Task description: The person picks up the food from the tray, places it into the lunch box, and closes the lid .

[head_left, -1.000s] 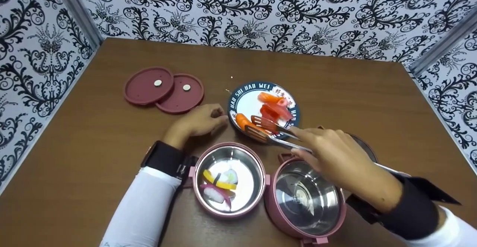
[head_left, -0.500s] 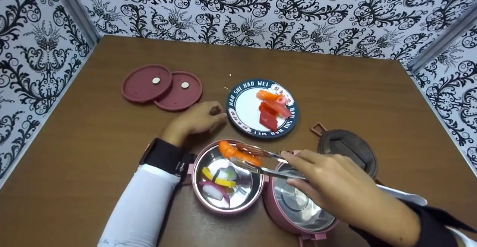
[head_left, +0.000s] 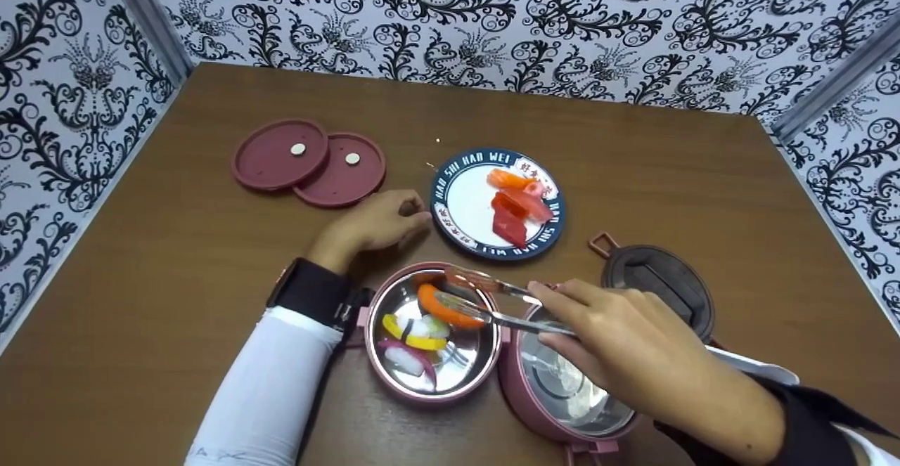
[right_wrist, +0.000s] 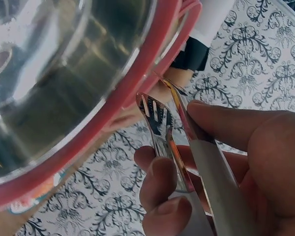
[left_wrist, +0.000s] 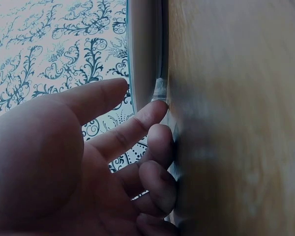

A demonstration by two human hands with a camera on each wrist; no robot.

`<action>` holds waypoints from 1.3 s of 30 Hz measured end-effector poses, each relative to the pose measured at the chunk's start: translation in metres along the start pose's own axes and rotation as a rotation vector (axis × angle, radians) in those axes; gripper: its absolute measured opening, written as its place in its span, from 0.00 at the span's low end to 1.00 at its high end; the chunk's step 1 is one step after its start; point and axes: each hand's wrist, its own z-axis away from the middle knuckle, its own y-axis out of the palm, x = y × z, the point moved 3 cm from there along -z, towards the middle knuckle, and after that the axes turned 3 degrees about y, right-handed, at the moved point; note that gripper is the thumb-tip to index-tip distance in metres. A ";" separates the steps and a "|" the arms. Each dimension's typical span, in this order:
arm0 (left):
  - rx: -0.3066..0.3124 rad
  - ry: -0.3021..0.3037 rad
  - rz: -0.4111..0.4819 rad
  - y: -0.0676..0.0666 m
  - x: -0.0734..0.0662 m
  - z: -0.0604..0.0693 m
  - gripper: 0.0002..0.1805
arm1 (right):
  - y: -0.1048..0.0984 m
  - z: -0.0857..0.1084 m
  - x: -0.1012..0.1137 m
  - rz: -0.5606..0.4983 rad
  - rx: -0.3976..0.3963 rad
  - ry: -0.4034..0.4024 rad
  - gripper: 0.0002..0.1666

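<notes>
My right hand (head_left: 633, 339) holds metal tongs (head_left: 520, 324), their slotted tips over the pink-rimmed steel bowl (head_left: 376, 367). Just under the tips, inside the bowl, lies an orange sushi piece (head_left: 439, 306). Beside it are a yellow-topped piece (head_left: 425, 342) and a purple-and-white piece (head_left: 404, 362). In the right wrist view, fingers and thumb curl round the tongs (right_wrist: 214, 182). My left hand (head_left: 380, 223) rests on the table left of the plate (head_left: 460, 206), holding nothing; the left wrist view shows its fingers (left_wrist: 120, 137) loosely bent.
Red and orange pieces (head_left: 517, 216) lie on the plate. Two overlapping dark red lids (head_left: 271, 160) are at the back left. A deeper pink pot (head_left: 524, 396) stands right of the bowl, partly under my right hand. Behind that hand lies a dark round lid (head_left: 654, 276).
My right hand has brought the tongs from the plate to the bowl. The orange piece has moved from the plate into the bowl, lower than half a second ago, and the tongs have parted from it.
</notes>
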 end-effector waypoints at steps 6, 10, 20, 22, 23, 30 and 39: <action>0.004 0.001 0.008 0.001 0.000 0.000 0.18 | -0.006 -0.003 -0.007 0.016 -0.071 0.002 0.29; 0.002 0.000 0.010 0.000 0.000 0.000 0.18 | -0.009 -0.006 -0.017 0.017 -0.103 0.035 0.28; 0.003 0.000 0.005 0.000 0.000 0.000 0.18 | -0.003 -0.017 -0.053 -0.009 -0.052 0.175 0.30; 0.004 0.003 0.014 0.000 -0.001 0.001 0.17 | 0.000 -0.018 -0.061 -0.016 -0.027 0.198 0.29; 0.005 0.004 0.019 0.000 -0.001 0.001 0.16 | 0.002 -0.019 -0.065 -0.020 -0.012 0.210 0.29; -0.004 0.010 0.023 0.001 -0.003 0.001 0.14 | 0.013 -0.025 -0.091 -0.047 0.058 0.295 0.28; -0.003 0.009 0.015 0.001 -0.003 0.001 0.15 | 0.020 -0.029 -0.097 -0.055 0.077 0.310 0.28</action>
